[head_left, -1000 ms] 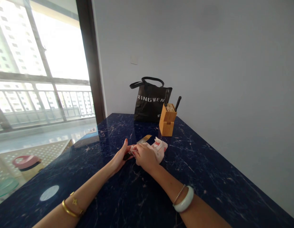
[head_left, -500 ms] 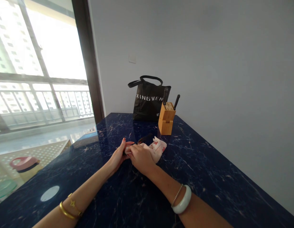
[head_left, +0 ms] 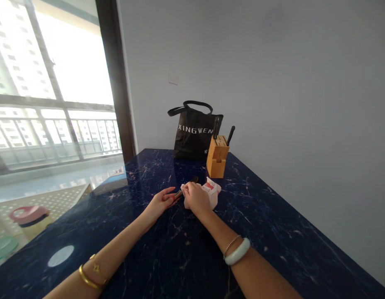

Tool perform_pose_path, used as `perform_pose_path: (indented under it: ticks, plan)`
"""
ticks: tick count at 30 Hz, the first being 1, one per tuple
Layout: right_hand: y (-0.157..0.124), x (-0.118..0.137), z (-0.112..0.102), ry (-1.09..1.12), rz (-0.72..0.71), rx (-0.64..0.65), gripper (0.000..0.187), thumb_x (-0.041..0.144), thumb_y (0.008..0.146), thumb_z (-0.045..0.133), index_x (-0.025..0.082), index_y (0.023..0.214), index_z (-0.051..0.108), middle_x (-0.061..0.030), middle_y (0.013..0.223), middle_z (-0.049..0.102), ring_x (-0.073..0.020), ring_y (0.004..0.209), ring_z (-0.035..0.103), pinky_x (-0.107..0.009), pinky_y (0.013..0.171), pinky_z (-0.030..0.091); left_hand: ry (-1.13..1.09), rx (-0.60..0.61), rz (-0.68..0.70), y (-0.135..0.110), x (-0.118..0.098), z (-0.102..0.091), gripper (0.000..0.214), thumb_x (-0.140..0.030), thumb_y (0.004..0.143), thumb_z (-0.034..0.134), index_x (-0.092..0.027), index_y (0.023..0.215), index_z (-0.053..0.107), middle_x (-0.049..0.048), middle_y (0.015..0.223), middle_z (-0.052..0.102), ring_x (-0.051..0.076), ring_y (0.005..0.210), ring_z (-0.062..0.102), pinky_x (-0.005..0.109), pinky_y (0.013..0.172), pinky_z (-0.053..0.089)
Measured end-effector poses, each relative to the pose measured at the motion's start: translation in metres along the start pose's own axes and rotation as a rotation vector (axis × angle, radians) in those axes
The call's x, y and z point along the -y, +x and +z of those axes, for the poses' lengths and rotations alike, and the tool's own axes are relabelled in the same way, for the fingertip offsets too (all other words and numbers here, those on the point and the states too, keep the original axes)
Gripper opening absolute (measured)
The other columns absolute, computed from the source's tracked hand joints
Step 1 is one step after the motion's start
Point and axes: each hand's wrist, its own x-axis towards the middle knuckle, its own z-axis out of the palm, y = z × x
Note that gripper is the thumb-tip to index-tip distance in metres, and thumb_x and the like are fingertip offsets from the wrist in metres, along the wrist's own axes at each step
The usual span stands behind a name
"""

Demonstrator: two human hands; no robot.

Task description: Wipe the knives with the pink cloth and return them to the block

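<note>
My left hand (head_left: pixel 161 203) is closed around one end of a slim knife (head_left: pixel 178 194), and a short shiny stretch shows just past the fingertips. The dark far end of the knife sticks out beyond my right hand, pointing away from me. My right hand (head_left: pixel 196 197) grips a pale pink and white cloth (head_left: pixel 213 192) with red patches, pinched against the middle of the knife. Part of the knife is hidden behind the cloth and fingers. Just beyond stands a wooden knife block (head_left: pixel 216 162) with black-handled tools in it.
The dark blue marbled table (head_left: pixel 273 232) runs back to a grey wall. A black tote bag (head_left: pixel 192 137) stands upright behind the block. To the left are a glazed window (head_left: pixel 77 62), a perforated cream surface (head_left: pixel 67 198) and a pink-lidded container (head_left: pixel 29 216).
My right hand has slid with the cloth away from my left hand, to the right along the knife. A shiny part of the knife now shows between the hands.
</note>
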Motion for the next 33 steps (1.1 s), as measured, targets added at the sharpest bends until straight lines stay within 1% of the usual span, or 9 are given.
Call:
perform_pose_path:
  ticks: [4, 10, 13, 17, 21, 25, 28, 31, 33]
  plan:
    - [0.0, -0.002, -0.002, 0.014, -0.007, 0.032, 0.014, 0.028, 0.087, 0.042, 0.021, 0.087, 0.054, -0.0001, 0.088, 0.06, -0.0149, 0.084, 0.051, -0.026, 0.067, 0.031, 0.068, 0.03, -0.007, -0.002, -0.002, 0.003, 0.07, -0.021, 0.055, 0.075, -0.01, 0.116, 0.044, 0.0139, 0.104, 0.063, 0.024, 0.096, 0.059, 0.036, 0.09, 0.041]
    - [-0.007, 0.009, -0.009, 0.097, -0.125, 0.022, 0.013, 0.025, 0.087, 0.041, 0.02, 0.089, 0.052, -0.0012, 0.091, 0.058, -0.0145, 0.087, 0.05, -0.026, 0.071, 0.033, 0.02, 0.047, -0.037, -0.004, -0.004, 0.006, 0.059, -0.009, 0.054, 0.069, -0.012, 0.11, 0.049, 0.0096, 0.1, 0.065, 0.02, 0.093, 0.06, 0.029, 0.083, 0.043]
    - [-0.011, 0.019, -0.011, 0.151, -0.202, 0.073, 0.011, 0.023, 0.087, 0.042, 0.019, 0.091, 0.052, -0.0022, 0.093, 0.057, -0.0135, 0.089, 0.051, -0.025, 0.072, 0.034, -0.04, -0.016, -0.056, -0.004, -0.002, 0.007, 0.051, -0.005, 0.058, 0.059, -0.013, 0.108, 0.052, 0.0062, 0.092, 0.066, 0.016, 0.083, 0.061, 0.024, 0.075, 0.046]
    - [-0.017, 0.031, -0.013, 0.209, -0.295, 0.111, 0.011, 0.022, 0.086, 0.042, 0.018, 0.09, 0.052, -0.0022, 0.092, 0.057, -0.0131, 0.087, 0.051, -0.025, 0.073, 0.035, -0.133, -0.145, -0.051, -0.002, -0.003, 0.001, 0.046, -0.007, 0.067, 0.049, -0.01, 0.113, 0.05, 0.0064, 0.082, 0.065, 0.013, 0.071, 0.06, 0.022, 0.066, 0.048]
    - [-0.02, 0.035, -0.013, 0.227, -0.37, 0.138, 0.011, 0.023, 0.085, 0.045, 0.018, 0.089, 0.053, -0.0027, 0.092, 0.059, -0.0144, 0.089, 0.052, -0.025, 0.074, 0.034, -0.168, -0.144, -0.038, 0.001, -0.007, -0.007, 0.036, -0.003, 0.072, 0.046, -0.006, 0.106, 0.053, 0.0112, 0.087, 0.065, 0.013, 0.069, 0.062, 0.021, 0.064, 0.05]
    - [-0.021, 0.034, -0.011, 0.208, -0.353, 0.138, 0.014, 0.029, 0.084, 0.046, 0.017, 0.087, 0.053, -0.0038, 0.09, 0.06, -0.0154, 0.085, 0.053, -0.026, 0.072, 0.034, -0.189, -0.138, -0.054, 0.002, -0.008, -0.011, 0.029, -0.002, 0.075, 0.048, -0.006, 0.103, 0.055, 0.0142, 0.096, 0.064, 0.014, 0.071, 0.063, 0.022, 0.066, 0.053]
    - [-0.019, 0.033, -0.011, 0.2, -0.295, 0.087, 0.02, 0.035, 0.086, 0.043, 0.018, 0.083, 0.053, -0.0021, 0.083, 0.06, -0.0152, 0.081, 0.052, -0.027, 0.074, 0.033, -0.209, -0.209, -0.021, 0.002, -0.009, -0.012, 0.026, -0.001, 0.077, 0.046, -0.007, 0.1, 0.056, 0.0134, 0.094, 0.064, 0.014, 0.075, 0.064, 0.021, 0.069, 0.053]
    - [-0.014, 0.033, -0.017, 0.154, -0.221, -0.022, 0.015, 0.028, 0.087, 0.04, 0.018, 0.092, 0.051, -0.0023, 0.086, 0.058, -0.0167, 0.083, 0.05, -0.028, 0.073, 0.034, -0.242, -0.312, 0.104, 0.003, -0.014, -0.014, 0.022, -0.003, 0.079, 0.045, -0.006, 0.095, 0.059, 0.0122, 0.094, 0.064, 0.015, 0.087, 0.062, 0.021, 0.079, 0.051]
    - [-0.008, 0.035, -0.024, 0.074, -0.214, -0.061, 0.022, 0.021, 0.086, 0.042, 0.017, 0.107, 0.047, -0.0046, 0.093, 0.056, -0.019, 0.088, 0.047, -0.03, 0.074, 0.035, -0.245, -0.332, 0.216, 0.002, -0.02, -0.014, 0.021, -0.006, 0.08, 0.047, -0.007, 0.096, 0.059, 0.0113, 0.099, 0.063, 0.016, 0.096, 0.059, 0.023, 0.087, 0.047]
